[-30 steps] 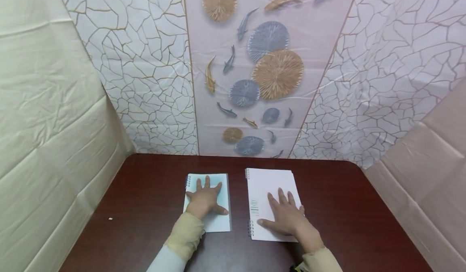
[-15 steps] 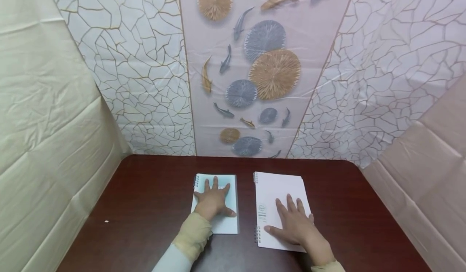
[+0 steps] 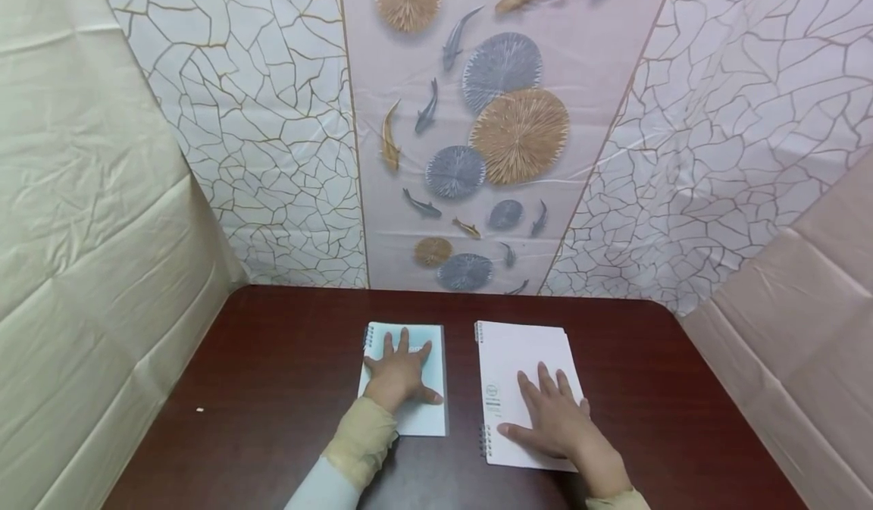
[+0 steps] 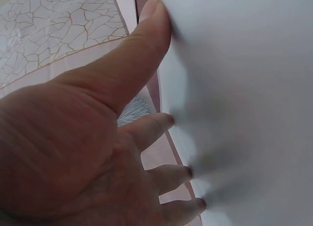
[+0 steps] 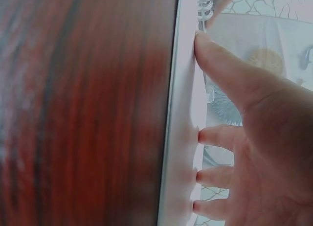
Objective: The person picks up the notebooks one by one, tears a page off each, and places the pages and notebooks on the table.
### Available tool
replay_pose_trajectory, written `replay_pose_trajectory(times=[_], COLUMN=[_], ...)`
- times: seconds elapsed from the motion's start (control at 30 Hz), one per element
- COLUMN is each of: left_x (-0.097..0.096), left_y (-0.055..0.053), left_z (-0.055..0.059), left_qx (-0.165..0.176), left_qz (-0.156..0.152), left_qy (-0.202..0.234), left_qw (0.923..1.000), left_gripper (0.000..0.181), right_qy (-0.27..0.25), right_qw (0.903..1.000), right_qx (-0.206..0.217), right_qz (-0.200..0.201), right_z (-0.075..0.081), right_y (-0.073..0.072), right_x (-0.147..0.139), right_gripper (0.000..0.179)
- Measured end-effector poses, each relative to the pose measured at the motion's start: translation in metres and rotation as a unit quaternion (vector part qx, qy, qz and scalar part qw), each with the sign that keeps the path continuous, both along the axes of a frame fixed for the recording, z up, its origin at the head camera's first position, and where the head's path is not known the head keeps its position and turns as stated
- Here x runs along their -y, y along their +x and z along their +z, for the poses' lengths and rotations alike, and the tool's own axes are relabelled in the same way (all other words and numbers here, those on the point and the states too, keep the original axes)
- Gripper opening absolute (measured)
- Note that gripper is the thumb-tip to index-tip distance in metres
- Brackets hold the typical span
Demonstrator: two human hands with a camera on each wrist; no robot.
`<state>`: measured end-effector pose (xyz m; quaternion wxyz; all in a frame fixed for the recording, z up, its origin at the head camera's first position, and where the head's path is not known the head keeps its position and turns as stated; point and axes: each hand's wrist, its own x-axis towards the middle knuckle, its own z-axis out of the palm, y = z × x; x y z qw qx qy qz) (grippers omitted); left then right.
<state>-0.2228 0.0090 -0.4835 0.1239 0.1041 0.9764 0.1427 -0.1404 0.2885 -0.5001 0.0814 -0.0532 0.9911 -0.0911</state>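
Observation:
Two spiral notebooks lie flat, side by side. My left hand (image 3: 397,377) rests with spread fingers on the smaller light-blue and white notebook (image 3: 420,421), whose coil runs along its left edge. In the left wrist view the thumb and fingertips press on its pale cover (image 4: 254,89). On the larger white notebook (image 3: 521,343), with green print near its left edge, my right hand (image 3: 555,419) lies with fingers apart. The right wrist view shows the thumb and fingertips touching that notebook's cover (image 5: 186,113), palm lifted off it. Neither hand curls round anything.
A dark red-brown wooden table (image 3: 293,358) bears both notebooks, with a strip of its top between them. A tiny white scrap (image 3: 200,410) lies at the left. Patterned cloth (image 3: 464,154) hangs behind; beige cloth (image 3: 102,267) hangs at the left side.
The larger notebook has slid towards me and slightly right with my right hand on it. The smaller notebook and left hand have shifted a little to the right. The last half second shows almost no movement.

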Motion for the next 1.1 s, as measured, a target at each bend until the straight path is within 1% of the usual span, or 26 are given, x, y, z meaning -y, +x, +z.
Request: replay_pose_trajectory(times=[0.23, 0.43, 0.53, 0.67, 0.77, 0.97, 1.1], left_x=[0.008, 0.018, 0.026, 0.041, 0.051, 0.065, 0.071], left_y=[0.002, 0.002, 0.001, -0.001, -0.002, 0.002, 0.006], left_z=[0.001, 0.003, 0.002, 0.001, 0.002, 0.004, 0.003], left_qx=[0.007, 0.008, 0.009, 0.008, 0.005, 0.004, 0.004], left_qz=[0.009, 0.013, 0.016, 0.021, 0.018, 0.016, 0.018], left_qy=[-0.005, 0.005, 0.007, 0.005, 0.007, 0.012, 0.012], left_qw=[0.9999, 0.9999, 0.9998, 0.9997, 0.9998, 0.9998, 0.9998], left_gripper=[0.106, 0.105, 0.105, 0.105, 0.105, 0.104, 0.104], right_qy=[-0.005, 0.001, -0.001, -0.004, -0.003, -0.008, -0.014], right_qw=[0.9999, 1.0000, 1.0000, 0.9999, 0.9999, 0.9999, 0.9998], right_qx=[-0.006, -0.002, -0.001, -0.010, -0.014, -0.012, -0.009], right_qz=[0.008, 0.005, 0.007, 0.011, 0.009, 0.007, 0.009], right_z=[0.000, 0.003, 0.003, 0.003, 0.002, 0.003, 0.000], right_y=[-0.002, -0.002, -0.002, -0.002, -0.002, -0.006, -0.005], right_x=[0.006, 0.006, 0.003, -0.003, -0.009, -0.014, -0.013], right_gripper=[0.110, 0.111, 0.111, 0.110, 0.111, 0.111, 0.111])
